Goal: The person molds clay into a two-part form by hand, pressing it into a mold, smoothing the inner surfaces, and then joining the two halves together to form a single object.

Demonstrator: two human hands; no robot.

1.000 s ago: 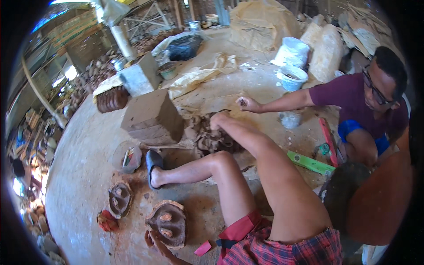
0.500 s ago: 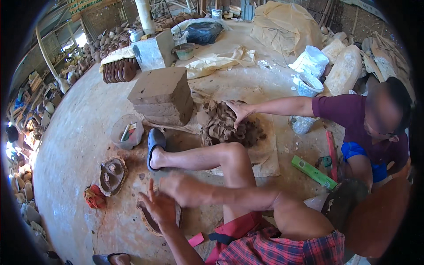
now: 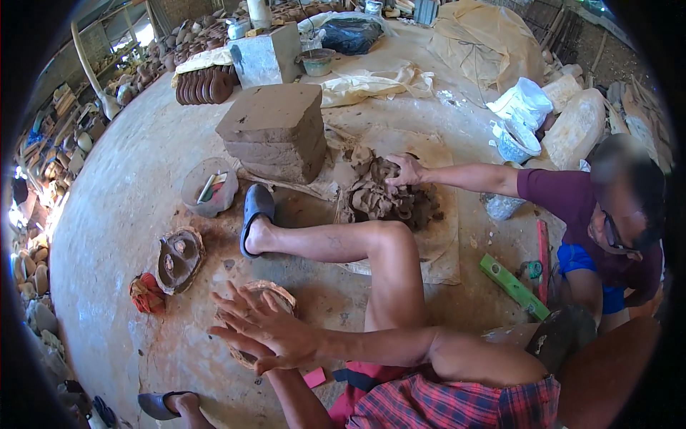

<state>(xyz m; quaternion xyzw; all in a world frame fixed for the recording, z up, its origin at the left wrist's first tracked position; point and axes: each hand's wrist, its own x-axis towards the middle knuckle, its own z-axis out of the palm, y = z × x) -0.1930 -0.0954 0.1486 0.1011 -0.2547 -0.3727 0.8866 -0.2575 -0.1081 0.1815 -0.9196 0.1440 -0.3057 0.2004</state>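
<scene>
My right hand (image 3: 289,337) lies across my left hand (image 3: 239,312), palms close together, the fingers of both stretched out and nothing seen in them. Most of my left palm is hidden behind the right hand. Beneath them on the floor sits a shallow mould (image 3: 280,292) with a rough brown rim, largely covered by the hands. A second mould (image 3: 171,273) with a dark hollow and two raised lumps lies farther left. Beside it rests a red-orange cloth bundle (image 3: 148,293). A pink flat piece (image 3: 314,377) is near my left forearm.
Past my bent leg (image 3: 336,247) stand a big clay block (image 3: 275,146) and a heap of torn clay (image 3: 375,193), which a co-worker's hand (image 3: 407,171) touches. A clear bowl of tools (image 3: 221,196) is beyond the moulds. A green bar (image 3: 513,286) lies at right.
My hands have come together, the right moving left over the left. The co-worker's hand has shifted on the clay heap and now grips into it. The whole view has tilted slightly.
</scene>
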